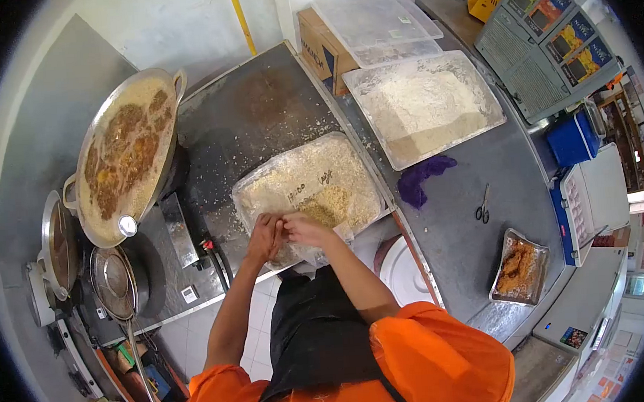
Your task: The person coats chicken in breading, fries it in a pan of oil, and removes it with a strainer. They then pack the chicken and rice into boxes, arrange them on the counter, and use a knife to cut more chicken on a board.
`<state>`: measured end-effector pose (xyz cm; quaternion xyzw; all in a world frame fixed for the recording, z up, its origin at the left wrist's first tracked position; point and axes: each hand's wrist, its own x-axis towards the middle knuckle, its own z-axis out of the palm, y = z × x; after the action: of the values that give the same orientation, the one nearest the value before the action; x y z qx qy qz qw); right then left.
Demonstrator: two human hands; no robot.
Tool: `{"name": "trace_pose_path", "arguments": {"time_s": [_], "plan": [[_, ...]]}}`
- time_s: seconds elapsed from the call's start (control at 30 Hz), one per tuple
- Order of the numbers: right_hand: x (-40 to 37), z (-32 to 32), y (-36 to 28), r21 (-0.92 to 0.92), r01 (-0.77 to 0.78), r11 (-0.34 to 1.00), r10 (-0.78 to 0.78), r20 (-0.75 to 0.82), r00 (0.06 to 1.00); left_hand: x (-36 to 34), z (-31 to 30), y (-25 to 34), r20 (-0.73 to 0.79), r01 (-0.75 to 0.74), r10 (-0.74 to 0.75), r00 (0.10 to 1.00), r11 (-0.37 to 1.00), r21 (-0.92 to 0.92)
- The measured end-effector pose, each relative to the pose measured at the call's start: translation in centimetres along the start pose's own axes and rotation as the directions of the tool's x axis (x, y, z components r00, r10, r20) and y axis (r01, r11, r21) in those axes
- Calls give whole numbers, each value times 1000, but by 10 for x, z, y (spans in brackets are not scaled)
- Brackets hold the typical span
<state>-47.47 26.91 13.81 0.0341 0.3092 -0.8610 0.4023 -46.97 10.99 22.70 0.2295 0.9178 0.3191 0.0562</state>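
Note:
A clear plastic bag (349, 159) of pale crumbs, with handwriting on it, lies flat near the counter's front edge. At its near side my left hand (267, 236) is closed, fingers pinched on the plastic. My right hand (305, 230) meets it there, its fingers also closed on the bag. The fingertips of both hands touch or nearly touch, and their exact grip is partly hidden. Loose crumbs are scattered on the dark counter (257, 102) around the bag.
Food bubbles in a large wok (124, 154) on the left, with a strainer (113, 276) nearby. To the right are a tray of white flour (430, 106), a purple cloth (424, 180), scissors (482, 204) and a tray of fried food (518, 266). A white bucket (407, 273) stands below.

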Motion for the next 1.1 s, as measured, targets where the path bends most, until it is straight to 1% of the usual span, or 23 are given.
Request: {"name": "trace_pose_path", "arguments": {"time_s": [0.03, 0.1, 0.13, 0.17, 0.23, 0.27, 0.3, 0.33, 0.37, 0.4, 0.43, 0.47, 0.5, 0.57, 0.67, 0.73, 0.77, 0.9, 0.97, 1.0, 1.03, 1.07, 1.1], "plan": [[-15, 2, -15, -3, 2, 1000, -2, -2, 1000, 1, 5, -12, -1, -3, 3, 1000, 1000, -2], [-67, 33, -59, -405, 39, 913, -111, -156, 982, -2, 17, -35, 83, -156, 142, 986, 969, 194], [-91, 41, -76, -686, 127, 717, -406, -262, 875, -1, 14, -28, 84, -152, 138, 987, 970, 190], [-110, 41, -90, -897, 106, 430, -681, -245, 690, 4, 3, -11, 1, -141, 143, 990, 974, 179], [-136, 17, -113, -940, -341, 13, -955, -114, 276, 6, -13, 17, -70, -140, 153, 986, 977, 160], [-137, 0, -118, -935, -353, 22, -957, -122, 264, 3, -17, 30, -362, 105, -11, 932, 965, 242], [-135, -28, -118, -883, -469, -12, -956, -127, 264, -1, -16, 39, -630, 353, -130, 765, 904, 242], [-131, -55, -120, -815, -578, -42, -956, -134, 259, -11, 1, 21, -616, 575, -386, 687, 807, 135], [-120, -71, -121, -869, -493, 52, -883, -270, 383, -27, 23, -16, -566, 758, -607, 558, 651, 49], [-106, -84, -117, -890, -419, 178, -779, -388, 492, -42, 43, -67, -394, 803, -758, 520, 591, -77], [-84, -100, -109, -872, -423, 247, -828, -416, 375, -47, 58, -101, -182, 845, -858, 480, 508, -167], [-80, -79, -122, -815, -512, 271, -843, -458, 283, -48, 63, -97, -136, 677, -820, 556, 542, -499], [-75, -85, -133, -766, -505, 398, -698, -610, 375, -45, 63, -88, -94, 445, -775, 625, 452, -773], [-82, -49, -142, -600, -560, 571, -615, -765, 191, -31, 44, -57, 12, 337, -771, 636, 265, -903], [-107, -34, -117, -589, -517, 621, -651, -755, 79, -19, 14, -37, 145, 280, -836, 529, 10, -960], [-132, -37, -82, -645, -447, 620, -686, -722, 90, -27, -17, 9, 115, 399, -828, 548, 138, -906], [-141, -44, -60, -595, -368, 715, -624, -780, 50, -29, -30, 30, 100, 430, -823, 559, 185, -884], [-228, -37, 12, -546, -157, 823, -536, -838, 103, -52, -35, 60, 199, 365, -730, 654, 74, -928], [-284, 0, -13, -392, -329, 859, -384, -919, 93, -67, -8, 74, 24, 519, -708, 706, 494, -698], [-310, -4, -4, -410, -509, 757, -433, -898, 79, -72, 21, 64, 75, 504, -726, 684, 395, -768], [-335, 0, 6, -397, -2, 918, -397, -916, -55, -69, 42, 71, 126, 480, -740, 660, 288, -828], [-360, -31, 35, -343, 107, 933, -327, -934, -147, -70, 69, 83, 230, 487, -704, 672, 187, -853], [-390, -61, 59, -379, 44, 924, -339, -869, -361, -61, 93, 115, 318, 487, -659, 681, 84, -869]]}}
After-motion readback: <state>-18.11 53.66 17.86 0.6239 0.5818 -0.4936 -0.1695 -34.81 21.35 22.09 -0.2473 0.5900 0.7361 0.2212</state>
